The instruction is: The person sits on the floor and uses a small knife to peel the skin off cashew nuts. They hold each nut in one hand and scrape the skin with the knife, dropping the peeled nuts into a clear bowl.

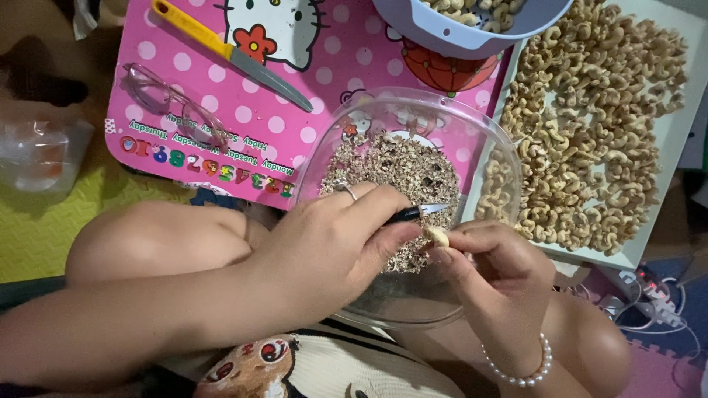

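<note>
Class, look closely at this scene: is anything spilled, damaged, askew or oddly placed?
Nothing looks spilled or damaged. The peelings stay inside the clear bowl and the cashews on the white tray. One mild oddity: a pair of glasses lies folded on the pink table near the yellow-handled knife.

A crumpled clear plastic bag (40, 155) lies at the left edge of the yellow-green floor mat (44, 228), just beside the left edge of the pink polka-dot printed board (221, 110). Its contents show only as blurred white and orange. No labels, signs or screens show.
</note>
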